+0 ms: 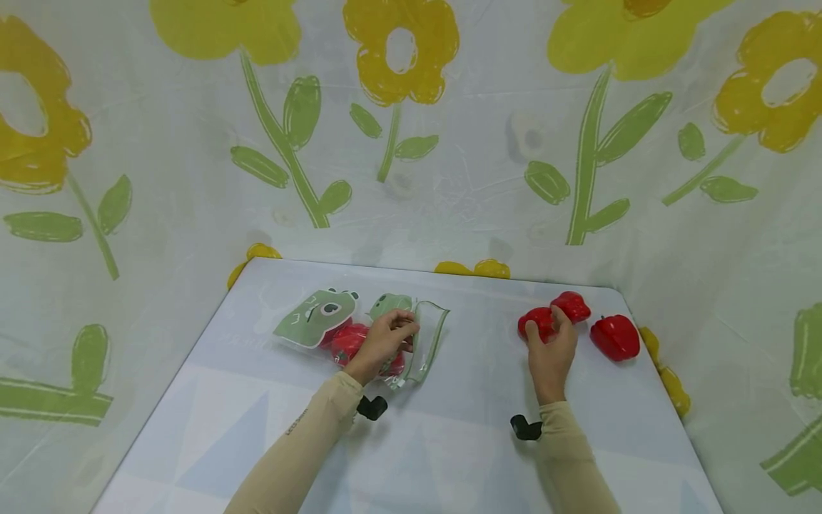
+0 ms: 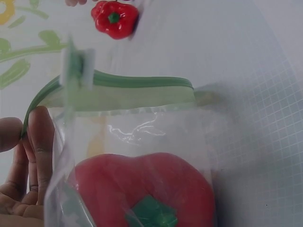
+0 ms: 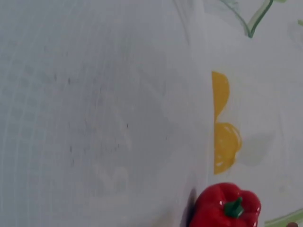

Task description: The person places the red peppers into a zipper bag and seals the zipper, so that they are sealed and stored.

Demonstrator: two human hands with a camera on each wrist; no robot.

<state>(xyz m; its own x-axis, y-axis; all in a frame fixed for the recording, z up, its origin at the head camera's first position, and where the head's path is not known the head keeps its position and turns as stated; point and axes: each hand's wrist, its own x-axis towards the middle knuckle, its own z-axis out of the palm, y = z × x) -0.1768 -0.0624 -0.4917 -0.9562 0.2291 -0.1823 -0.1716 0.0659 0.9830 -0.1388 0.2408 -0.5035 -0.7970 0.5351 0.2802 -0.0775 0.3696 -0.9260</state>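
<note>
My left hand [image 1: 385, 339] pinches the green-edged mouth of a clear zip bag [image 1: 425, 343] between thumb and fingers. In the left wrist view, the bag's green zip edge [image 2: 142, 80] curves into that pinch, and a red bell pepper [image 2: 147, 189] shows inside the plastic. My right hand [image 1: 554, 353] is held over a red bell pepper [image 1: 543, 321] on the table, thumb and fingers apart. Behind it sits a second red pepper [image 1: 571, 307], partly hidden by the fingers. The right wrist view catches a glossy pepper [image 3: 220, 210] with a green stem at its lower edge.
Another red bell pepper [image 1: 615, 338] lies at the table's right edge. To the left, the bag's green frog-like print [image 1: 305, 318] faces up. A curtain with yellow flowers [image 1: 401, 50] stands behind the white table [image 1: 462, 442].
</note>
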